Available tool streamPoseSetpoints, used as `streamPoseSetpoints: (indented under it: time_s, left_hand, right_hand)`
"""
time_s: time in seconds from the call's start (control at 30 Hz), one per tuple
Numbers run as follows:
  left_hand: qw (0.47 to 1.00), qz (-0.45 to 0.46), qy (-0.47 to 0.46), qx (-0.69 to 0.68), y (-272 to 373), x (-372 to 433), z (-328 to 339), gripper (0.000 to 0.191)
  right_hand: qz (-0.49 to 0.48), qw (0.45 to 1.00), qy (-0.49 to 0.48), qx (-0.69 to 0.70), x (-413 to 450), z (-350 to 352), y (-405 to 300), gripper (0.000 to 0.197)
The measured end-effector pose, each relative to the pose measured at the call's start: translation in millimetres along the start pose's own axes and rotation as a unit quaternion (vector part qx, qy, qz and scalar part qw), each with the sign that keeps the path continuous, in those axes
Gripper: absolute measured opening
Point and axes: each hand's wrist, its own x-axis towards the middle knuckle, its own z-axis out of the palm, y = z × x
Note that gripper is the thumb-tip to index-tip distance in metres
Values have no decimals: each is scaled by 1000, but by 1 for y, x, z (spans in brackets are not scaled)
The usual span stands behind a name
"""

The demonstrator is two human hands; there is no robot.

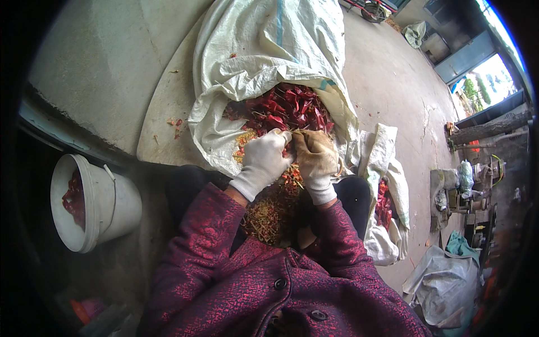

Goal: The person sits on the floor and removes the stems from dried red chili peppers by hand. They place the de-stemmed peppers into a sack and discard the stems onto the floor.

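Note:
My left hand (266,156), in a white knit glove, is closed with thumb and fingers pinched. A bit of dried red chili pepper (288,150) shows at its fingertips. My right hand (315,155), in a brown-stained glove, is curled right beside it; its fingertips are turned away, so what it grips is hidden. Both hands are held at the mouth of a large white woven sack (269,69). Dried red chili peppers (290,107) fill the opening. Below my hands, between my knees, lies a heap of chili scraps, stems and yellow seeds (267,219).
A white plastic bucket (120,202) with red chilies inside stands at the left. To the right, a smaller woven sack (385,143) holds more red chilies. A grey sheet (446,282) and assorted clutter line the right side. A wheeled cart (374,12) is at the top.

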Motion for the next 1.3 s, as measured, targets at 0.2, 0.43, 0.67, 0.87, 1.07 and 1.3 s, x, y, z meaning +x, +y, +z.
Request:
streamPoseSetpoints:
  time_s: [0.2,0.43,0.67,0.87,1.07,1.3]
  left_hand:
    - [980,13,45,-195,-5,2,-3,30]
    - [922,-1,0,-388,-4,4,-13,19]
    - [729,-120,4,-674,-13,3,-7,25]
    - [687,-104,180,-696,-66,16,-28,18]
    - [719,-119,185,-659,-69,23,-40,22]
    - [708,-125,160,-676,-63,28,-39,19]
  right_hand:
    - [348,859,-40,373,-6,-1,-1,20]
    - [502,554,-36,663,-9,2,23,23]
    - [398,707,-201,549,-2,-25,38,29]
    - [267,895,-354,47,-20,-21,62,33]
    - [125,974,-180,-55,-27,59,77,41]
    - [46,930,-286,-228,-11,115,87,35]
